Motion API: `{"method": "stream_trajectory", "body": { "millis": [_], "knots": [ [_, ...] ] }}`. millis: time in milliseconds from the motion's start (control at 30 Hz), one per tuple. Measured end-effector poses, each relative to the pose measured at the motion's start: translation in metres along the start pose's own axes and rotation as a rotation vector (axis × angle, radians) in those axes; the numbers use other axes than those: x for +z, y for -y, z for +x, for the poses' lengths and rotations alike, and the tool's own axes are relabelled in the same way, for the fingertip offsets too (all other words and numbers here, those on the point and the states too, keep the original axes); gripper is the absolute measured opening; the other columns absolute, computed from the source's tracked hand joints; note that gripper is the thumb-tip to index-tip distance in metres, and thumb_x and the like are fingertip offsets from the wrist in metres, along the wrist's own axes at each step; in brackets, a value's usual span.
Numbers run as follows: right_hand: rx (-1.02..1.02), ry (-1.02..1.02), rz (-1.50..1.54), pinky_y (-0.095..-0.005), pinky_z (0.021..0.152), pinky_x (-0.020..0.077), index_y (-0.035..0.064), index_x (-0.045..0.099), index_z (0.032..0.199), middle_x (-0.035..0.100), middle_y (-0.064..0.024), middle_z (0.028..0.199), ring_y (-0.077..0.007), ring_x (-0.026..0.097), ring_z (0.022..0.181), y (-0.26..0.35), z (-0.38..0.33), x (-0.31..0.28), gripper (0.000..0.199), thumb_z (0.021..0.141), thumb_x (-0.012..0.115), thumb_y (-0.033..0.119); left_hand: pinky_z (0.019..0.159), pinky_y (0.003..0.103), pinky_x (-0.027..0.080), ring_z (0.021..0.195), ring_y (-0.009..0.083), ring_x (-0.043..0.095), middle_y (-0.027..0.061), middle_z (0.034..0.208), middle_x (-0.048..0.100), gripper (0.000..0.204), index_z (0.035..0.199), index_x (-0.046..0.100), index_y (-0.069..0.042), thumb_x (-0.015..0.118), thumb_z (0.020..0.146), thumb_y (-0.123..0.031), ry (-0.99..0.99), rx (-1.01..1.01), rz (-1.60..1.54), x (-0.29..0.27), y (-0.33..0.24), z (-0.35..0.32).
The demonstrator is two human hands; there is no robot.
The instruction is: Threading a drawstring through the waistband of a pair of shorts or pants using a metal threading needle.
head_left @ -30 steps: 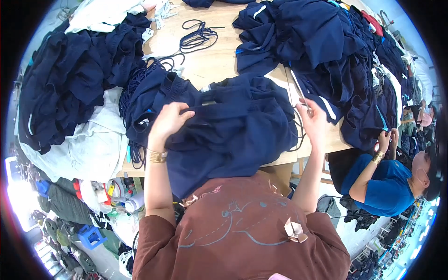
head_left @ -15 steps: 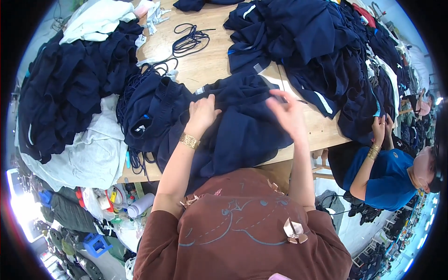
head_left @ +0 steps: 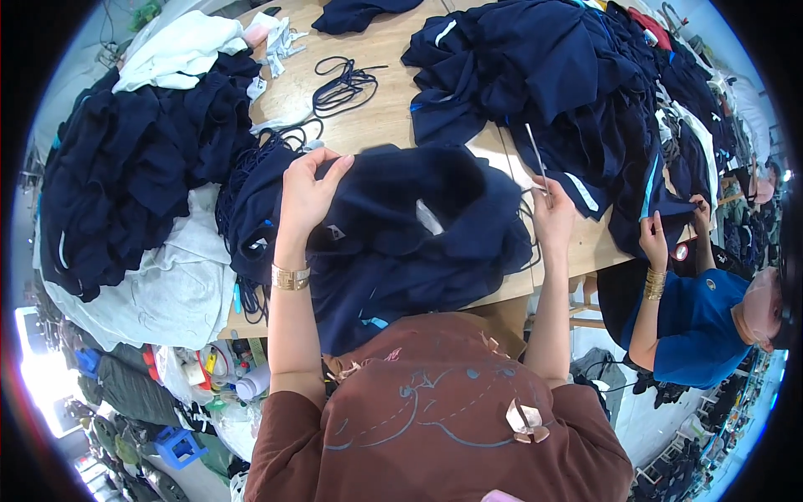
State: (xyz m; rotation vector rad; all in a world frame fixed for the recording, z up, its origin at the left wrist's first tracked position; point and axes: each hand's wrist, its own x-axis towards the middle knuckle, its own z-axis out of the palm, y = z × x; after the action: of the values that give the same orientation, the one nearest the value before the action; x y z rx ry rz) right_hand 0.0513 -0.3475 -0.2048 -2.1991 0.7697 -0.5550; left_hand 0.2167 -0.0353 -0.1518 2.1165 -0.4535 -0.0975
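Observation:
A navy garment lies in front of me, its waist opened out and a white label showing inside. My left hand pinches the far left part of its edge between thumb and fingers. To the right of the garment, my right hand grips a thin metal rod that points up and away from me. A dark cord hangs beside that hand; whether it is tied to the rod I cannot tell.
Navy garments and a light grey cloth are heaped at left. Another navy heap covers the far right. Loose dark cord lies on the wooden table. A co-worker in a blue shirt handles cloth at right.
My right hand has moved right, off the garment, and now holds the metal rod. My left hand has shifted left along the edge, and the garment's waist is spread wider.

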Motion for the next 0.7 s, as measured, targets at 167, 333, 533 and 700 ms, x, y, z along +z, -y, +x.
{"method": "stream_trajectory", "body": {
  "millis": [167, 333, 533, 700],
  "knots": [
    [-0.086, 0.056, 0.394, -0.022, 0.044, 0.0285, 0.0042, 0.062, 0.108, 0.044, 0.0038, 0.046, -0.0034, 0.038, 0.044, 0.045, -0.012, 0.025, 0.027, 0.083, 0.063, 0.014, 0.065, 0.028, 0.045, 0.065, 0.0157, 0.06, 0.0132, 0.069, 0.063, 0.029, 0.082, 0.064, 0.002, 0.067, 0.08, -0.026, -0.05, -0.026, 0.035, 0.005, 0.007, -0.001],
    [-0.189, 0.187, 0.218, -0.0306, 0.043, 0.0358, 0.0076, 0.062, 0.104, 0.044, -0.0075, 0.045, -0.0165, 0.045, 0.039, 0.081, -0.021, 0.058, 0.029, 0.079, 0.068, 0.021, 0.065, 0.032, 0.045, 0.067, 0.0228, 0.059, 0.0113, 0.07, 0.063, 0.026, 0.081, 0.064, 0.0, 0.066, 0.081, -0.026, -0.342, 0.121, 0.265, 0.009, 0.006, -0.002],
    [-0.257, 0.395, 0.013, -0.0361, 0.056, 0.046, 0.0079, 0.062, 0.106, 0.057, -0.0124, 0.059, -0.0276, 0.058, 0.057, 0.086, -0.015, 0.069, 0.035, 0.078, 0.068, 0.029, 0.05, 0.029, 0.039, 0.051, 0.0141, 0.052, 0.0079, 0.059, 0.056, 0.027, 0.073, 0.062, 0.0, 0.065, 0.083, -0.024, -0.202, -0.029, 0.063, -0.002, -0.013, -0.034],
    [-0.313, 0.558, -0.294, -0.0424, 0.075, 0.0511, 0.007, 0.064, 0.097, 0.066, -0.0177, 0.085, -0.0339, 0.064, 0.086, 0.074, -0.018, 0.078, 0.034, 0.074, 0.071, 0.032, 0.045, 0.024, 0.046, 0.053, 0.0127, 0.06, 0.0055, 0.06, 0.058, 0.055, 0.076, 0.065, 0.002, 0.049, 0.089, -0.049, 0.416, -0.584, -0.261, 0.032, 0.011, -0.087]
  ]
}}
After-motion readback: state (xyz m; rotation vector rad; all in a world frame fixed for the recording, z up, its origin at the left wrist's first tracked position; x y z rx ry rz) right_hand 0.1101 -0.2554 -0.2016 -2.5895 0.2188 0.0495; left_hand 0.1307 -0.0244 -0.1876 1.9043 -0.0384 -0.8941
